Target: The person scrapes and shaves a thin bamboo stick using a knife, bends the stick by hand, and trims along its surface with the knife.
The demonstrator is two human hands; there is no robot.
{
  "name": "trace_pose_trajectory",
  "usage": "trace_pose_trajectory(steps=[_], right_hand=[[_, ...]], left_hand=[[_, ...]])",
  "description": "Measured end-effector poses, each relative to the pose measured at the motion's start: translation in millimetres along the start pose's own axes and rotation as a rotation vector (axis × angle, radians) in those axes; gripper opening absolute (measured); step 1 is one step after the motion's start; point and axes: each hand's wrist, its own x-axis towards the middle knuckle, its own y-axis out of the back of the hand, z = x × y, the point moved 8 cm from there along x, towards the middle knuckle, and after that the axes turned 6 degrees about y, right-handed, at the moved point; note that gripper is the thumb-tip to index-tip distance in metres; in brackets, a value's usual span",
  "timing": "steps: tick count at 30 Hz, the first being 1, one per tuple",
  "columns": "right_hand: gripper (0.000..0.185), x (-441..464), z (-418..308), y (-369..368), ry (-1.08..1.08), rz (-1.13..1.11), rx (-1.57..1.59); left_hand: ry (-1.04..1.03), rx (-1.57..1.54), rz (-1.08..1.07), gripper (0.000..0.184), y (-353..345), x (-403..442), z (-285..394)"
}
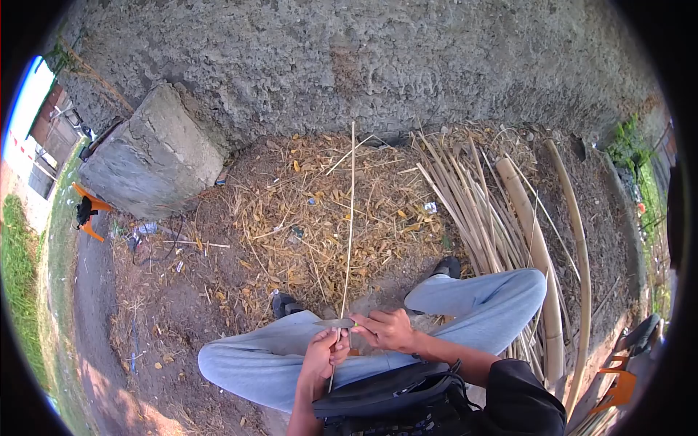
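A long thin pale strip [350,225] runs from near the wall down between my knees to my hands. My left hand [324,354] is closed round its lower part, above my lap. Just to the right, my right hand [385,330] is closed on a short flat blade-like tool [333,323], which crosses the strip and reaches over my left hand. The two hands are close together. The strip's lower end comes out below my left hand, near the dark bag [385,400] on my lap.
Split strips [465,196] lie in a bundle at the right, beside a thick bamboo pole [534,247] and a curved pole [574,218]. A concrete block [156,156] stands at the left by the rough wall [349,65]. Dry leaves cover the ground.
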Motion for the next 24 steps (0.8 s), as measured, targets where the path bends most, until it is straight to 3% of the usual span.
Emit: trace_pose_trajectory(steps=[18, 21, 23, 24], right_hand=[[0.037, -5, 0, 5, 0.131, 0.107, -0.098], [0.035, -6, 10, 5, 0.095, 0.152, -0.104], [0.034, 0, 41, 14, -0.117, 0.18, -0.197], [0.032, 2, 40, 18, -0.122, 0.169, -0.192]], left_hand=[[-0.049, 0.091, 0.011, 0.031, -6, 0, -1], [-0.061, 0.107, 0.018, 0.03, -9, -4, -2], [0.01, 0.106, 0.086, 0.03, -7, -8, -12], [0.011, 0.105, 0.086, 0.03, -7, -9, -13]])
